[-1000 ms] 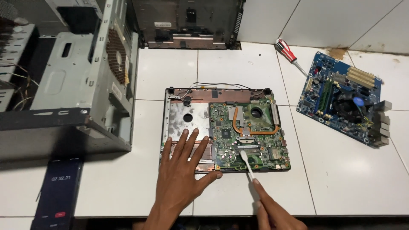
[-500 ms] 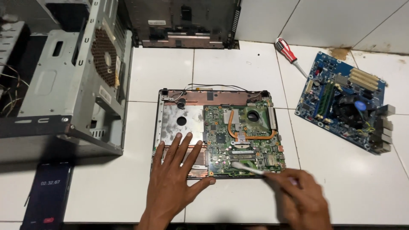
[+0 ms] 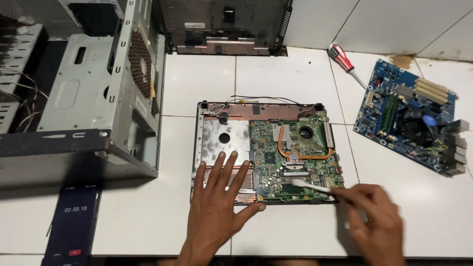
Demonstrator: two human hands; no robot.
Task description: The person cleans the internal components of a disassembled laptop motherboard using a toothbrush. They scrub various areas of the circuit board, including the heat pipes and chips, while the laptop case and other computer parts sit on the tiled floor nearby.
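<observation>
An opened laptop base (image 3: 217,143) lies on the white tiled surface, its green motherboard (image 3: 295,162) with a copper heat pipe exposed on the right half. My left hand (image 3: 217,212) rests flat with fingers spread on the base's lower left edge. My right hand (image 3: 374,221) grips a thin white brush-like tool (image 3: 310,185), which lies nearly flat, its tip touching the lower part of the motherboard.
A grey desktop computer case (image 3: 84,98) stands at left. A dark phone (image 3: 74,221) showing a timer lies at lower left. A blue desktop motherboard (image 3: 409,116) sits at right, with a red-handled screwdriver (image 3: 345,61) behind it. Another dark laptop shell (image 3: 226,24) leans at the back.
My right hand moved from below the laptop to its right side, swinging the white tool from upright to nearly flat across the board. My left hand stayed put.
</observation>
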